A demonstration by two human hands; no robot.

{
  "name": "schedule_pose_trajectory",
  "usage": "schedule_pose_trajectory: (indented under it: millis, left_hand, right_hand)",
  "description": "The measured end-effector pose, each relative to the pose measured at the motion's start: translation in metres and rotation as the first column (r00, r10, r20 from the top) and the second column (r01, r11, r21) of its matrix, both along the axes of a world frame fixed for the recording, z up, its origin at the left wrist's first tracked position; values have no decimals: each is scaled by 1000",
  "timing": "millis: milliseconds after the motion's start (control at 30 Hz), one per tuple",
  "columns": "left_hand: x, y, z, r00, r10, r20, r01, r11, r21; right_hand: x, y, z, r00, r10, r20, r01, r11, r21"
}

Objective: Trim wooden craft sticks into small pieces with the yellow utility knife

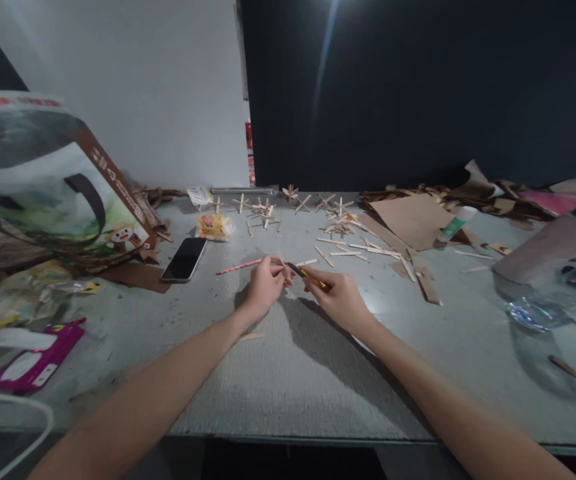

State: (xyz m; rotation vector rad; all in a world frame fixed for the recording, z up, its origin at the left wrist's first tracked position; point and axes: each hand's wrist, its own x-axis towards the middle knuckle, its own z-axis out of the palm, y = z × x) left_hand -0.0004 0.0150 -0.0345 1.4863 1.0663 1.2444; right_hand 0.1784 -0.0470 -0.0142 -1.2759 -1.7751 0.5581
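Note:
My left hand (265,288) is closed around a thin pink striped pencil (238,268), whose far end sticks out to the left. Its other end runs between the fingertips, where a small pale piece also shows, too small to make out. In my right hand (339,293) is a yellow-and-black craft knife (313,279), its dark tip pointing left at the fingers of my left hand. Both hands meet low above the grey table (248,393). Just beyond them lie loose wooden sticks (345,253).
Crossed-stick pieces (268,213) stand along the back. A phone (185,259), a yellow packet (214,227), a large printed bag (58,187) and a purple box (38,360) are left. Right are cardboard (413,220), a glue stick (457,225) and a clear plastic cup (533,313).

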Motion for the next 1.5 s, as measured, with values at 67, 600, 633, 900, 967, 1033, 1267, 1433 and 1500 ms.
schedule_pose_trajectory:
  millis: [67, 600, 633, 900, 967, 1033, 1267, 1433, 1500]
  left_hand:
    - [0, 0, 0, 1000, 3, 16, -3, 1000, -7]
    - [1, -1, 0, 998, 34, -57, -34, 999, 7]
    - [2, -1, 0, 998, 35, -61, -35, 999, 8]
    - [1, 0, 0, 994, 32, -105, -29, 999, 31]
    - [1, 0, 0, 993, 32, -113, -28, 999, 37]
    - [0, 1, -1, 993, 34, -113, -30, 999, 36]
    - [0, 4, -4, 993, 49, -106, -47, 999, 18]
    - [-1, 5, -4, 995, 43, -91, -43, 999, 9]
    - [-1, 5, -4, 996, 47, -79, -47, 999, 3]
  right_hand:
    - [0, 0, -1, 1000, 4, 25, -5, 1000, 17]
    - [-4, 1, -8, 998, 5, 63, -11, 996, 87]
    - [-4, 1, -8, 998, 1, 58, -6, 997, 81]
    - [-6, 1, -1, 960, 81, -270, -138, 970, -202]
    - [-7, 1, 1, 913, 90, -398, -214, 936, -279]
    - [-7, 2, 2, 869, 71, -489, -261, 906, -332]
    - [-8, 3, 4, 733, -39, -679, -372, 813, -448]
    - [-8, 4, 3, 665, -64, -744, -435, 777, -455]
    - [-8, 4, 2, 646, -72, -760, -447, 771, -453]
